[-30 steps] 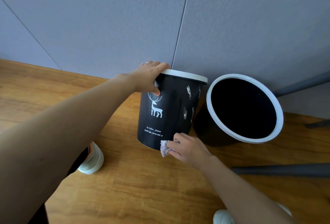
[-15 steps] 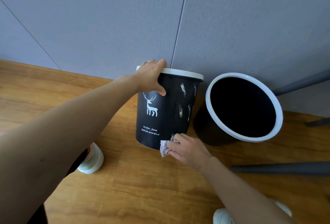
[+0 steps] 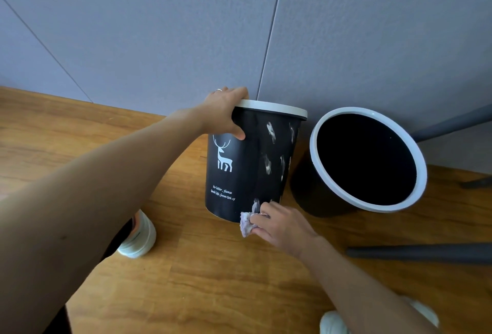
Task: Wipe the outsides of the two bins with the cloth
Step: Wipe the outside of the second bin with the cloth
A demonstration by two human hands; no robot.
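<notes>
at the far left, low on the wooden plank floor point(image 3: 213, 280), the toe of a white sneaker point(image 3: 138, 240) shows beside the left forearm. the left hand point(image 3: 226, 112) reaches across to the black round plastic bin with a white deer print point(image 3: 239, 163) and grips its white rim at the near-left edge, fingers curled over the top and the thumb pressed on the outer wall just above the deer's antlers; a ring shows on one finger. this bin stands on the floor, tilted a little, close to the grey panelled wall point(image 3: 239, 27). below the deer runs a line of small white lettering, and whitish smears mark the wall of the bin further right.

at the foot of that bin, the right hand point(image 3: 282, 224) holds a small crumpled pale lilac cloth point(image 3: 246, 223), fingers curled round it and pressing it against the lower outer wall, just under one of the smears.

just right of it stands the second black round bin with a white rim point(image 3: 319, 192), its open mouth turned toward the camera and its inside dark; whether the two bins touch cannot be told. behind and beside this bin, dark grey round bars point(image 3: 426, 252) cross the right edge, one lying low over the floor. at the bottom right, the toe of a second white shoe point(image 3: 332, 323) shows under the right forearm.
</notes>
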